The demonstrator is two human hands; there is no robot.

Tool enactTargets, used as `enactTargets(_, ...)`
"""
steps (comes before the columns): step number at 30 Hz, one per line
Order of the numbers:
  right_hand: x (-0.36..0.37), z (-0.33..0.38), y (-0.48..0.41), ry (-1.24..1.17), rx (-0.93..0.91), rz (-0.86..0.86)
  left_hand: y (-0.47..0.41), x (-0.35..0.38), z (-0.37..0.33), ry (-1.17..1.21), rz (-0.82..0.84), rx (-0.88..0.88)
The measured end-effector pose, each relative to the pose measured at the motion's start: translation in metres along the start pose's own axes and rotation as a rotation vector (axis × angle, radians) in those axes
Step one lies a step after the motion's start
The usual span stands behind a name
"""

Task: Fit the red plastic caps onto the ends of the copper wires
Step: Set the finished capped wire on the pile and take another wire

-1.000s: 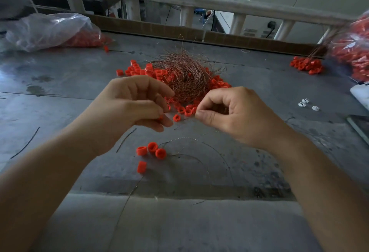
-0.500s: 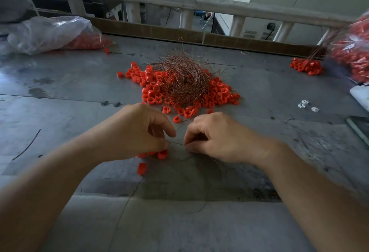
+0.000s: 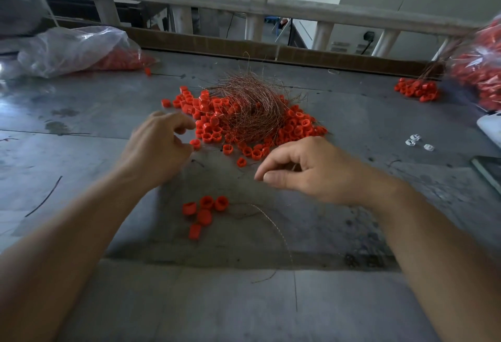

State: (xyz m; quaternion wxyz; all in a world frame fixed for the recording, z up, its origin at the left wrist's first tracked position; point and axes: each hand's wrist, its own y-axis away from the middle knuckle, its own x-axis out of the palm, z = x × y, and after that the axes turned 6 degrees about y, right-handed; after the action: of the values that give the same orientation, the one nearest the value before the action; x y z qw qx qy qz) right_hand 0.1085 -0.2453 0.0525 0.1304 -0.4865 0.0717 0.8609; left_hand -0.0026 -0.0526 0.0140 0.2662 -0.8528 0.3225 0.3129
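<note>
A tangle of thin copper wires (image 3: 252, 108) lies mid-table on a spread of loose red plastic caps (image 3: 295, 127). My left hand (image 3: 160, 149) is at the left edge of that spread, blurred, fingers loosely bent; its thumb tip touches one red cap (image 3: 195, 143) on the table. My right hand (image 3: 311, 170) hovers just in front of the pile, fingers relaxed and curled, thumb and forefinger slightly apart with nothing seen between them. Nearer me lies a small group of red caps (image 3: 204, 210) with a thin wire (image 3: 273, 225) trailing from it.
A clear bag of red caps (image 3: 76, 48) lies at the far left, another bag (image 3: 479, 70) at the far right with a cap cluster (image 3: 417, 89) beside it. Small white parts (image 3: 417, 142) sit to the right. A railing (image 3: 244, 2) runs behind the grey table (image 3: 81, 124).
Both hands have left the near cap group, where they were held together. The left moved up-left to the main pile; the right lifted and drifted right. The wire now lies on the table.
</note>
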Motion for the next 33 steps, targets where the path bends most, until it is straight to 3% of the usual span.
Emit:
enactTargets(8, -0.013, -0.027, -0.001, 0.038, 0.199, -0.332, -0.003, 0.003, 0.004, -0.133, 0.054, 0.029)
enactTargets(13, -0.006, -0.042, -0.006, 0.199, 0.26, -0.432, 0.005, -0.008, -0.011, 0.092, -0.103, -0.07)
enactTargets(19, 0.004, -0.032, -0.009, 0.316, -0.018, -0.252, 0.022, -0.014, -0.031, 0.312, -0.072, -0.027)
enactTargets(25, 0.009, -0.032, -0.011, 0.357, -0.041, -0.078, 0.023, -0.012, -0.033, 0.384, -0.026, 0.005)
enactTargets(33, 0.008, -0.033, -0.01, 0.318, -0.049, -0.162, 0.023, -0.011, -0.031, 0.565, 0.062, 0.005)
